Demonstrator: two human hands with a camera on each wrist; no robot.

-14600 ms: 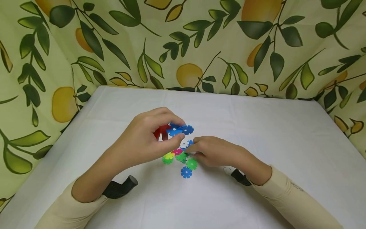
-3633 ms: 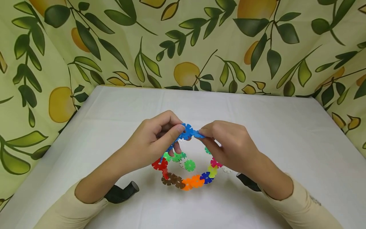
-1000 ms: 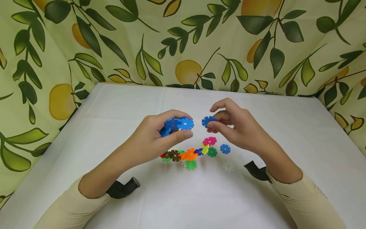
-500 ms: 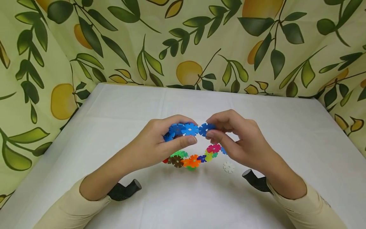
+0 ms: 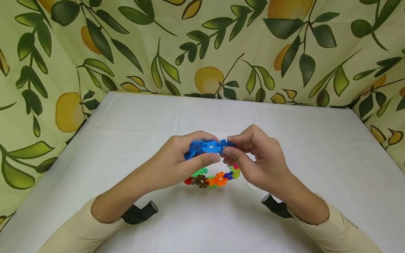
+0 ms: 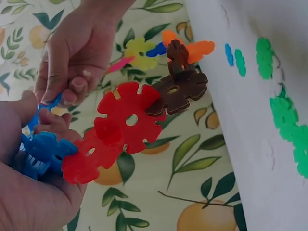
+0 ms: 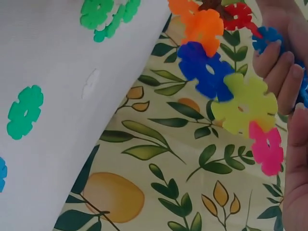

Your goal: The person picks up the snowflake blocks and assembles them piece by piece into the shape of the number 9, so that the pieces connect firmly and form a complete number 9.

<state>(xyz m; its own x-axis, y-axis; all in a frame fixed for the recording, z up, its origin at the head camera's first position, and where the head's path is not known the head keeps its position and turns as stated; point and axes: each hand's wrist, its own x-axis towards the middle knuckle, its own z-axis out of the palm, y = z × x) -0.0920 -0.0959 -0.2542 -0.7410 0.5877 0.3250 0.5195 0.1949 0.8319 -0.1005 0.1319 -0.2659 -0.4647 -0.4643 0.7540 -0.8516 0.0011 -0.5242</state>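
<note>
Blue discs [image 5: 206, 146] sit gripped in the left hand [image 5: 174, 163]; the right hand [image 5: 261, 154] pinches another disc [image 5: 226, 142] by its edge, the likeliest hold (light, stiffish, I'd guess).

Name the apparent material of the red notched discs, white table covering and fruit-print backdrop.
Red notched discs: probably plastic, smooth with low sheen, crisp slots. White table covering: perhaps fabric, matte, faintly creased. Fruit-print backdrop: likely cloth, dull, hanging in soft folds.

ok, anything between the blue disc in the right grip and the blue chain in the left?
Nothing visible. In the head view, the blue disc in the right grip meets the blue chain in the left grip; can't tell if joined. The multicolour links show lower, not between.
</note>
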